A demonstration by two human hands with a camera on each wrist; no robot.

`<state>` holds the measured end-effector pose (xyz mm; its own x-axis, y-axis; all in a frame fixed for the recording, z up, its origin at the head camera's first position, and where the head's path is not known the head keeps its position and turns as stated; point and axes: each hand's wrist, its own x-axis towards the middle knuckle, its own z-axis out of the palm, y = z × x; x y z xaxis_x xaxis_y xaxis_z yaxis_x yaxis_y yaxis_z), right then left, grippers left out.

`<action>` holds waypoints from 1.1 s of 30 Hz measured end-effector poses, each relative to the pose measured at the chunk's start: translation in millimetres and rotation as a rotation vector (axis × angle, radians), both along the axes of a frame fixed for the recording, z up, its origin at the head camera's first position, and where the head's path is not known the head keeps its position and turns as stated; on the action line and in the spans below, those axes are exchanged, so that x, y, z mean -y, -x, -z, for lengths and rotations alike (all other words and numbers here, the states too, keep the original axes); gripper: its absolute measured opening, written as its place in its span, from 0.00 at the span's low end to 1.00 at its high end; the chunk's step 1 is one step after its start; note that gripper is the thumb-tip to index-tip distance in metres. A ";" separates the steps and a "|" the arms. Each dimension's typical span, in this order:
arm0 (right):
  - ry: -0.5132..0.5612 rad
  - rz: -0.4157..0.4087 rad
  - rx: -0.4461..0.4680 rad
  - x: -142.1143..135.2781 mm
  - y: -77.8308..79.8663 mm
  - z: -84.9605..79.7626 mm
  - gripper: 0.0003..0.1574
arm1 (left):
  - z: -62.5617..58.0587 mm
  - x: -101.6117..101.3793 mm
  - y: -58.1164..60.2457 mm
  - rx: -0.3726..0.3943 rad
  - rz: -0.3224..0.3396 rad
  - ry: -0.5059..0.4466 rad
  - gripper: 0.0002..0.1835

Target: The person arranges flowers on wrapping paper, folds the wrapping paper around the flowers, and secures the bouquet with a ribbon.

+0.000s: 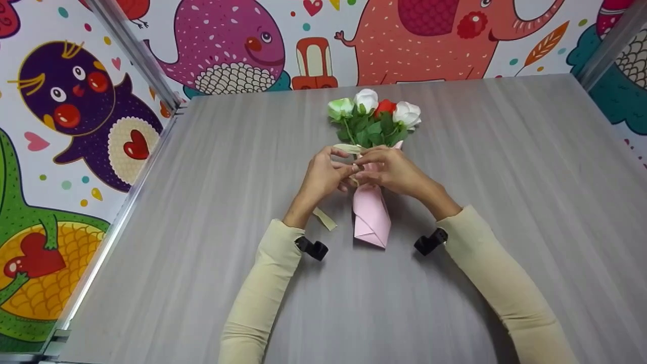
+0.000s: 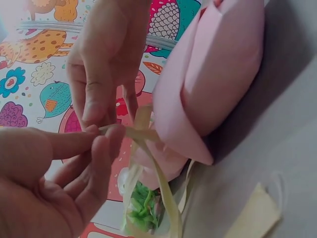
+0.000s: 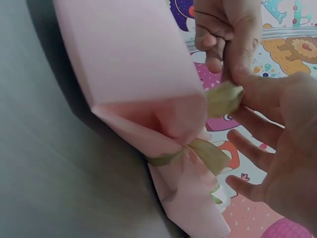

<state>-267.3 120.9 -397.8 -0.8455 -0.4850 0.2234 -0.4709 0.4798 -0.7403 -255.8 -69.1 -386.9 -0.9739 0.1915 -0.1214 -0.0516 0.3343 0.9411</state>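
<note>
A bouquet of white, red and pale green roses [image 1: 366, 100] with green leaves lies on the table, its stems wrapped in pink paper [image 1: 371, 215]. A pale yellow ribbon [image 2: 171, 198] goes round the gathered waist of the paper. My left hand [image 1: 326, 172] pinches the ribbon between thumb and forefinger, just left of the wrap. From the other side, my right hand [image 1: 397, 169] holds a folded part of the ribbon at its thumb and forefinger, the other fingers spread. The fingertips of both hands meet close over the wrap.
One ribbon end [image 1: 324, 219] trails on the grey table [image 1: 202, 283] beside my left wrist. Behind the table stands a wall panel [image 1: 316, 65] with cartoon animals, and another is at the left. Small black cameras [image 1: 312, 248] sit on both wrists.
</note>
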 end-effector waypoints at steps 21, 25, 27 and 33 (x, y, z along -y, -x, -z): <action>0.135 0.163 -0.081 -0.1 3.9 9.3 0.07 | 10.1 17.6 12.8 0.008 -0.097 -0.005 0.16; 0.141 0.163 -0.067 1.0 5.1 9.9 0.07 | 14.2 24.4 20.0 -0.011 -0.155 0.077 0.17; 0.144 0.167 -0.064 0.8 5.1 9.6 0.07 | 13.5 25.3 24.5 -0.033 -0.172 0.141 0.18; 0.140 0.170 -0.048 0.1 4.6 6.0 0.07 | 8.9 21.3 40.9 -0.098 -0.151 0.406 0.27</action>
<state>-271.9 120.8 -403.8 -0.8990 -0.2983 0.3205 -0.4286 0.4495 -0.7837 -296.7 -90.4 -395.8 -0.9980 0.0020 -0.0629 -0.0451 0.6734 0.7379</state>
